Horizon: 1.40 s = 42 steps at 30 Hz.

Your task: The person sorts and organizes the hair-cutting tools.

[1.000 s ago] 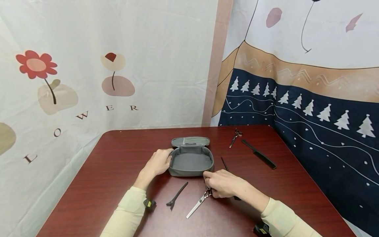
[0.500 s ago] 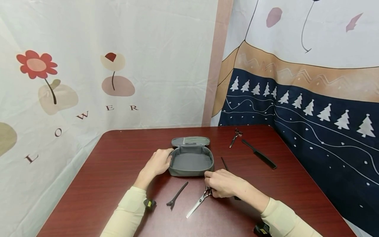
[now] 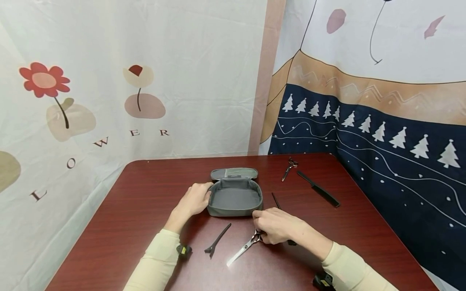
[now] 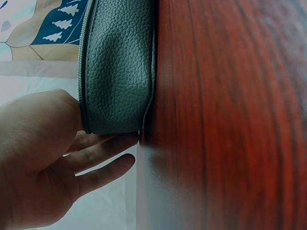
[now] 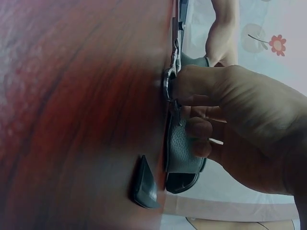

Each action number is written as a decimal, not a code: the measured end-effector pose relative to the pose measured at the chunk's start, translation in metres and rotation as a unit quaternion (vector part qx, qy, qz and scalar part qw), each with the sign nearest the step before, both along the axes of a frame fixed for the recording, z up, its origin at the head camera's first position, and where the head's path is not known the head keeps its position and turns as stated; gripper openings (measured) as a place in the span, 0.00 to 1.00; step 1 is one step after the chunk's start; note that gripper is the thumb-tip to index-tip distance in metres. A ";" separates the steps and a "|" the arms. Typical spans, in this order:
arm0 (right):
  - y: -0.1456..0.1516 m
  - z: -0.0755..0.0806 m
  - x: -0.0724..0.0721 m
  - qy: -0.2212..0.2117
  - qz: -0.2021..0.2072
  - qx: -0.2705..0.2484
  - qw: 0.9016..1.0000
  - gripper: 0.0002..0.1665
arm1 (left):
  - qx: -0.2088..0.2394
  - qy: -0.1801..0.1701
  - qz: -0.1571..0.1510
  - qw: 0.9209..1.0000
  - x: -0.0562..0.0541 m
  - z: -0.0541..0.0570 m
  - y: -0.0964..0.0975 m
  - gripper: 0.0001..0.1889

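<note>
A grey zip case (image 3: 234,213) stands with its lid folded back in the head view. My left hand (image 3: 193,199) grips its left side at the rim; in the left wrist view the outer fingers (image 4: 108,173) reach past its pebbled wall (image 4: 120,67). Just in front of the case, my right hand (image 3: 274,225) pinches the handle end of silver scissors (image 3: 244,251), whose blades point toward the near left. In the right wrist view the finger loops (image 5: 168,84) show by the fingertips, close to the table. A dark hair clip (image 3: 217,241) lies left of the scissors.
Behind my right hand lies a slim dark thing (image 3: 276,201), partly hidden; its flat end (image 5: 145,187) shows in the right wrist view. Farther back right are a black comb (image 3: 320,190) and a second pair of scissors (image 3: 289,169) on the red-brown table (image 3: 145,210).
The scissors' tips have swung slightly left and toward me, and my right hand has shifted a touch rightward. My left hand and the case have stayed put.
</note>
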State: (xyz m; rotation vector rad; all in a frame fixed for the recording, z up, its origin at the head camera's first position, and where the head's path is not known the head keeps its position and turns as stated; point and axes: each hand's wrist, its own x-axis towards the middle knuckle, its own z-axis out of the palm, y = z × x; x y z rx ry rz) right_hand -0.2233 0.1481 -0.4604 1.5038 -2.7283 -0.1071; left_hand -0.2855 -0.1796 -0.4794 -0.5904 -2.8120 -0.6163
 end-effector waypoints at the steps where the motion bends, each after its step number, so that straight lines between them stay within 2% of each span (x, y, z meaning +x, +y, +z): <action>1: 0.000 0.000 0.000 -0.005 -0.001 -0.002 1.000 0.17 | 0.000 0.000 0.000 1.000 0.000 0.000 0.000 0.16; 9: 0.003 -0.001 -0.001 -0.002 0.017 -0.015 1.000 0.16 | -0.004 -0.004 0.001 1.000 -0.001 -0.001 0.001 0.16; 18: 0.004 -0.002 0.000 -0.019 0.039 -0.047 0.998 0.15 | -0.003 0.000 -0.001 1.000 -0.001 -0.001 0.001 0.16; 31: 0.010 0.000 0.000 -0.036 0.031 -0.072 0.996 0.14 | 0.003 0.001 -0.001 1.000 0.000 0.001 0.000 0.16; 42: 0.020 0.015 -0.003 -0.045 0.017 -0.118 0.992 0.09 | 0.002 -0.005 0.000 1.000 0.000 0.000 0.000 0.17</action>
